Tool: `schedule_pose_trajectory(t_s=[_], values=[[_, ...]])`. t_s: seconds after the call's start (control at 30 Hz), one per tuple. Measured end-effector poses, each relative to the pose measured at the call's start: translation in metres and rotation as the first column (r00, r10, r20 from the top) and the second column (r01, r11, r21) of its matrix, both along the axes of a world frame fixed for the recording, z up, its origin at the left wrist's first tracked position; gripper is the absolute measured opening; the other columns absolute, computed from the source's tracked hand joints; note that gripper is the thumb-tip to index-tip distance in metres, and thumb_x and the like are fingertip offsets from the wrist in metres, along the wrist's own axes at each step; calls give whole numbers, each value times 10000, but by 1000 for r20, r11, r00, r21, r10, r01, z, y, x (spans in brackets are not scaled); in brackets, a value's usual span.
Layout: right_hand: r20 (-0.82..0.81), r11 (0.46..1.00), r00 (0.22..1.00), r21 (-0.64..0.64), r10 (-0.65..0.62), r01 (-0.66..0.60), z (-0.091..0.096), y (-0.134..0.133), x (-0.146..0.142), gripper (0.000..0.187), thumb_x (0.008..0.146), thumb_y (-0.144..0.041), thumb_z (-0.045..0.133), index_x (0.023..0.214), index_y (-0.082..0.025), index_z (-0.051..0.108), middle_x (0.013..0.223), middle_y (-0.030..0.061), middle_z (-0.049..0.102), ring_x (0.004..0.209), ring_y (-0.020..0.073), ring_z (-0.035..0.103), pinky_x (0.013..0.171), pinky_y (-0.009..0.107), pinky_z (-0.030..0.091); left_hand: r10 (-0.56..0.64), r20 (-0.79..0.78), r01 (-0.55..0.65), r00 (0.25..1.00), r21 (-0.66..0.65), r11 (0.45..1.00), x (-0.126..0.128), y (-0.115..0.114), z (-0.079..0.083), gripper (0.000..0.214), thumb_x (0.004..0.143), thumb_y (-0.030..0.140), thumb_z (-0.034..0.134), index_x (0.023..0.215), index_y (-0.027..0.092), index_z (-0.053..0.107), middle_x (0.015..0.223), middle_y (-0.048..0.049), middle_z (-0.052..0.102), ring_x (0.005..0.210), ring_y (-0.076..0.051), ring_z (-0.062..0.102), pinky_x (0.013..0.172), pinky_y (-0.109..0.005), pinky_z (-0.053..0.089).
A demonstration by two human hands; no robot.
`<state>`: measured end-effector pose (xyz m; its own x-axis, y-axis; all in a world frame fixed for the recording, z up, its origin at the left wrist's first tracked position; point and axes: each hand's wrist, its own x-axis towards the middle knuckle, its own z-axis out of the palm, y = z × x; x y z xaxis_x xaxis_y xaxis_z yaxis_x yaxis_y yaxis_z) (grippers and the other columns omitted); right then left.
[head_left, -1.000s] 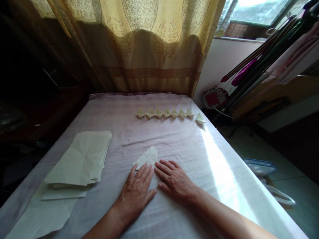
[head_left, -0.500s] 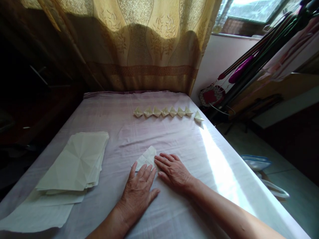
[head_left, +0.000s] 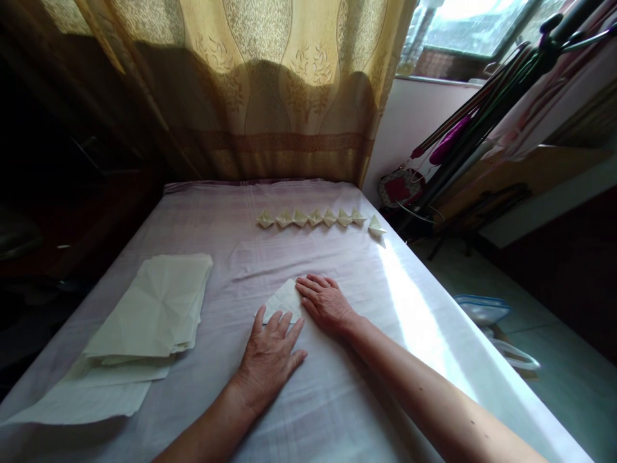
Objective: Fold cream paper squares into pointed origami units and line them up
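Note:
A small folded piece of pale paper [head_left: 283,301] lies flat on the cloth-covered table [head_left: 226,386] in front of me. My left hand [head_left: 272,347] rests palm down with its fingers spread, the fingertips on the paper's near edge. Against the paper's right edge lies my right hand [head_left: 328,302], flat, its fingers stretched out and close together. Part of the paper is hidden under the fingers. Farther back, several folded paper boats [head_left: 315,217] stand in a row, and one boat [head_left: 376,225] sits a little apart at the right end.
To the left lies a stack of creased paper sheets [head_left: 149,308], the lowest ones fanned toward me. A patterned curtain [head_left: 270,96] hangs behind the table. A dark rack with hanging things [head_left: 477,128] leans at the right, with plastic bags [head_left: 482,308] on the floor.
My right hand has slid away from me along the paper's right edge. My left hand remains at the near edge with little movement. The whole view has shifted slightly.

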<state>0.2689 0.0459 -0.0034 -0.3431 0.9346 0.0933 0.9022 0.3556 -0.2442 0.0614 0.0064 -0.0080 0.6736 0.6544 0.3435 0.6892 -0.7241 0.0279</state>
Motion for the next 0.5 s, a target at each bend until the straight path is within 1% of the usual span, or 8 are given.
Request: schedule_pose_trajectory(t_s=[0.13,0.2,0.27,0.3,0.37,0.43,0.5], values=[[-33,998,998,18,-59,60,1,-4,-7,390,967,-272,457,1338,-235,569,1419,61,540,1331,247,429,1068,436,307,-53,-6,53,999,17,998,-4,6,4,410,920,534,525,1214,267,626,1199,-46,683,1120,-221,588,1181,-473,40],[-62,993,993,54,-100,103,1,-10,-12,385,958,-256,461,1321,-223,583,1411,77,546,1319,263,441,1061,447,319,-109,-26,110,994,15,994,-12,12,8,387,933,510,512,1220,271,617,1202,-35,680,1131,-219,583,1183,-480,14],[-99,987,989,103,-113,124,0,-20,-16,383,958,-252,458,1316,-220,588,1410,91,543,1324,274,435,1061,458,320,-195,-69,195,978,3,981,-23,19,12,368,943,485,503,1230,278,604,1228,-17,669,1189,-231,553,1184,-491,2],[-117,985,988,125,-101,115,0,-26,-18,379,961,-250,453,1313,-225,591,1408,91,546,1329,272,430,1065,457,317,-236,-85,236,968,-6,972,-29,22,14,361,947,474,498,1232,277,600,1247,-12,659,1223,-234,531,1186,-492,2],[-129,989,991,135,-35,53,0,-36,-22,378,964,-260,458,1318,-240,588,1420,83,534,1348,263,410,1078,447,305,-281,-97,279,955,-33,960,-39,26,15,377,952,471,490,1264,277,580,1293,-14,637,1264,-228,505,1192,-484,-3],[-110,994,994,105,18,-6,1,-42,-25,385,966,-305,476,1336,-273,575,1469,85,478,1386,272,362,1096,459,284,-274,-73,270,959,-64,961,-45,25,13,411,955,475,486,1307,275,554,1327,-25,619,1271,-221,504,1198,-475,5],[-76,998,996,52,40,-36,2,-43,-26,404,965,-378,493,1360,-316,551,1532,94,383,1426,294,296,1112,489,256,-246,-41,242,968,-99,965,-48,22,10,432,956,478,481,1335,278,538,1351,-31,604,1279,-228,499,1199,-481,32]])
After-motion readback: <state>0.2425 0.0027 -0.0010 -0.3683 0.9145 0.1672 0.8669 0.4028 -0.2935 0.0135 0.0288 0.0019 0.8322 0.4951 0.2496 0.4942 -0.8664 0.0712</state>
